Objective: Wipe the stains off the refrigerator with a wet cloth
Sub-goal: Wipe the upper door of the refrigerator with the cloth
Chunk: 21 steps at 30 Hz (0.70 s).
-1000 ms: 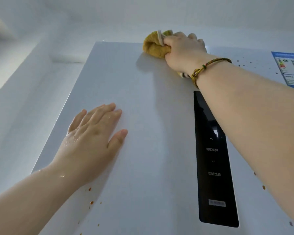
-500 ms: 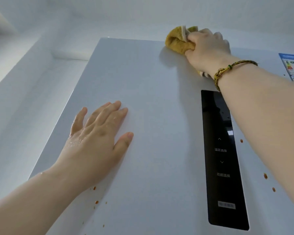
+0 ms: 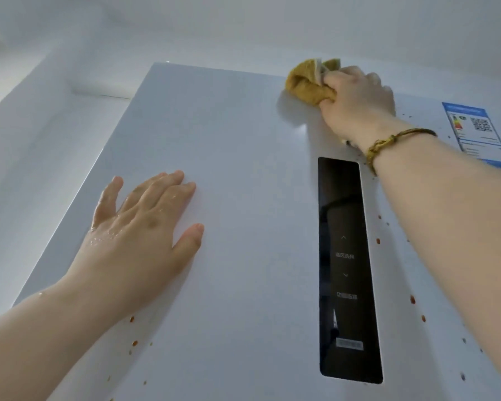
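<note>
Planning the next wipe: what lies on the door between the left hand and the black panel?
Nothing: in the head view the door is bare white between the left hand and the panel. The nearest stains sit lower, below the wrist.

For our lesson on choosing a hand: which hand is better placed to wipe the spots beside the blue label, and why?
Right. The right hand grips the cloth on the refrigerator door, close to those spots by the label. The left hand lies flat, holding nothing.

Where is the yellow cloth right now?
In the head view, the yellow cloth is bunched in the right hand against the refrigerator door near its top edge, above the black control panel and left of the blue energy label.
</note>
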### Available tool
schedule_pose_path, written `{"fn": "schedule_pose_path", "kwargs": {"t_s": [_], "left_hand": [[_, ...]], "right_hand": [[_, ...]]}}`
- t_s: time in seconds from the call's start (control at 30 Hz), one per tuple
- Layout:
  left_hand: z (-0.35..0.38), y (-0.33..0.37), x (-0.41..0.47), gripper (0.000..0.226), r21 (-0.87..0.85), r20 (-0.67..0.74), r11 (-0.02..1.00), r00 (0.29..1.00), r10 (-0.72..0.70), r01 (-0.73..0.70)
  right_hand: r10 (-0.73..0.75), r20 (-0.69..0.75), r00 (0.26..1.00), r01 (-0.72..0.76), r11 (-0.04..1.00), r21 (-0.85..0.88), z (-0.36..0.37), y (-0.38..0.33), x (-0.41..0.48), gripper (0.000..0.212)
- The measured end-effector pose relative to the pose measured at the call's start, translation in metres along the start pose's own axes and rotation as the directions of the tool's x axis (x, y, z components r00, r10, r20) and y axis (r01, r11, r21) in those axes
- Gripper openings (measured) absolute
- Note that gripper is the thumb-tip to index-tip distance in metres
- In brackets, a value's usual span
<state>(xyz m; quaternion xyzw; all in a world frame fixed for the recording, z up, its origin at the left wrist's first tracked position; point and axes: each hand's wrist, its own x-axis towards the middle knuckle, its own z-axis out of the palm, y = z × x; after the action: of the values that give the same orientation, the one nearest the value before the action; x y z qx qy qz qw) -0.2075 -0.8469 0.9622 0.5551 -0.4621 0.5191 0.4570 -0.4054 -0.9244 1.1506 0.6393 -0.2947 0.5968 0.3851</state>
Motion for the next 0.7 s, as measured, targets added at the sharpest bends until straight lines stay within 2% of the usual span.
{"fn": "schedule_pose_path", "kwargs": {"t_s": [0.03, 0.1, 0.17, 0.23, 0.3, 0.33, 0.4, 0.47, 0.5, 0.53, 0.6, 0.7], "left_hand": [[0.000, -0.001, 0.001, 0.093, 0.007, -0.002, 1.000, 1.000, 0.000, 0.000], [0.000, -0.002, 0.001, 0.093, 0.021, -0.003, 1.000, 1.000, 0.007, -0.007], [0.001, 0.001, 0.000, 0.094, 0.013, -0.006, 1.000, 1.000, 0.015, -0.015], [0.001, 0.004, -0.001, 0.095, 0.011, -0.009, 1.000, 1.000, 0.001, -0.001], [0.001, 0.005, -0.002, 0.089, 0.006, -0.020, 1.000, 1.000, -0.007, 0.007], [0.002, 0.004, -0.002, 0.086, 0.018, -0.018, 1.000, 1.000, 0.001, 0.000], [0.006, 0.002, -0.004, 0.080, 0.071, 0.065, 0.997, 0.997, 0.031, -0.035], [0.007, 0.004, -0.003, 0.080, 0.094, 0.031, 0.994, 0.998, 0.053, -0.055], [0.007, 0.005, -0.002, 0.087, 0.076, 0.005, 0.996, 0.999, 0.047, -0.047], [0.007, 0.005, -0.002, 0.097, 0.044, -0.047, 0.998, 0.998, 0.037, -0.035], [0.005, 0.004, 0.000, 0.110, 0.042, -0.074, 0.999, 0.997, 0.002, 0.001], [0.008, 0.005, 0.001, 0.114, 0.085, -0.064, 0.996, 0.998, 0.007, -0.002]], "right_hand": [[-0.013, -0.003, 1.000, 0.013, 1.000, -0.014, 0.001, -0.005, -0.005, 0.043], [-0.197, 0.006, 0.980, 0.197, 0.980, 0.011, 0.006, -0.018, -0.024, 0.042], [-0.431, 0.032, 0.902, 0.428, 0.900, 0.078, 0.006, -0.025, -0.044, 0.043], [-0.532, 0.070, 0.844, 0.523, 0.844, 0.119, 0.001, -0.020, -0.046, 0.045], [-0.496, 0.074, 0.865, 0.490, 0.867, 0.090, -0.003, -0.006, -0.029, 0.042], [-0.425, 0.069, 0.902, 0.422, 0.905, 0.061, -0.004, 0.003, -0.020, 0.040], [-0.197, 0.035, 0.980, 0.197, 0.980, 0.024, -0.007, 0.023, -0.005, 0.038], [-0.037, -0.014, 0.999, 0.037, 0.999, 0.005, -0.008, 0.035, -0.002, 0.040], [-0.020, -0.026, 0.999, 0.020, 1.000, -0.003, -0.007, 0.035, -0.006, 0.042], [-0.042, -0.027, 0.999, 0.042, 0.999, -0.001, -0.007, 0.032, -0.012, 0.042], [-0.198, -0.011, 0.980, 0.198, 0.979, 0.040, -0.004, 0.019, -0.029, 0.041], [-0.491, 0.038, 0.870, 0.484, 0.867, 0.120, -0.001, 0.007, -0.052, 0.044]]}}
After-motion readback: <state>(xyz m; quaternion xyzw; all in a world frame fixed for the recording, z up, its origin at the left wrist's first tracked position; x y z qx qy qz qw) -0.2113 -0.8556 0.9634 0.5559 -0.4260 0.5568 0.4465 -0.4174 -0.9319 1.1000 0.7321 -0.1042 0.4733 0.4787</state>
